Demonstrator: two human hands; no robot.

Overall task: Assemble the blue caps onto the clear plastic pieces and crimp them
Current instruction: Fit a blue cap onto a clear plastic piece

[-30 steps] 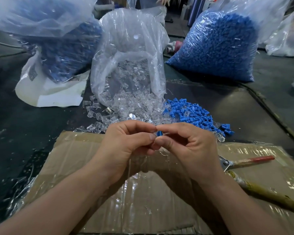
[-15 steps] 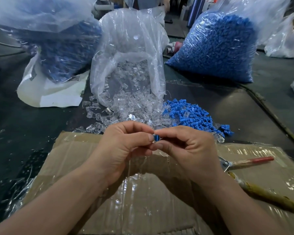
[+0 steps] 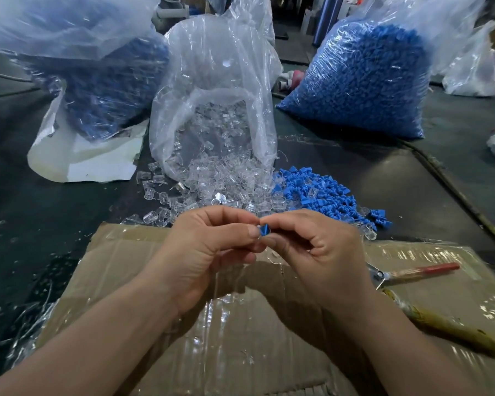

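A small blue cap [image 3: 263,230] shows between the fingertips of both hands, above the taped cardboard. My left hand [image 3: 212,252] pinches it from the left and my right hand [image 3: 317,250] pinches it from the right. Whether a clear piece is joined to it is hidden by my fingers. Behind my hands lies a heap of loose clear plastic pieces [image 3: 212,190], spilling from an open clear bag [image 3: 212,90]. A pile of loose blue caps [image 3: 317,192] lies to its right.
A taped cardboard sheet [image 3: 240,338] lies under my arms. Pliers with a red handle [image 3: 417,271] and a yellowish handle [image 3: 446,328] lie at the right. Big bags of blue parts stand at the back right [image 3: 360,81] and back left [image 3: 103,90].
Both hands stay together, pinching the blue cap. The cap has turned slightly between the fingertips and shows more now.
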